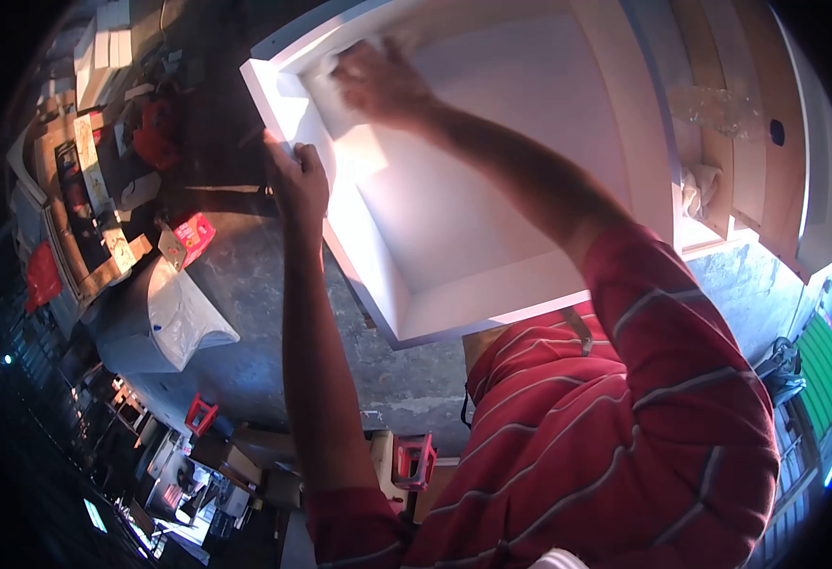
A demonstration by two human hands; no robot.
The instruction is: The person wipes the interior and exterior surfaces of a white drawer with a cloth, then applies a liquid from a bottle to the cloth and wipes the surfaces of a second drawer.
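Note:
A shallow white open box (520, 142), like a cabinet or drawer shell, lies tilted in front of me with its inside facing up. My left hand (299, 185) is closed on the outer side of its left wall, near the far corner. Inside the box, close to that same corner, my right hand (378, 85) presses with bent fingers on the inner surface. Motion blurs this hand. A pale patch shows at its fingertips, and I cannot make out what it is.
More wooden panels (757, 123) stand at the right. On the left are a wooden frame holding tools (84, 190), a red carton (188, 237) and a white plastic-wrapped bundle (179, 318). Red stools (414, 462) stand on the grey concrete floor (255, 379).

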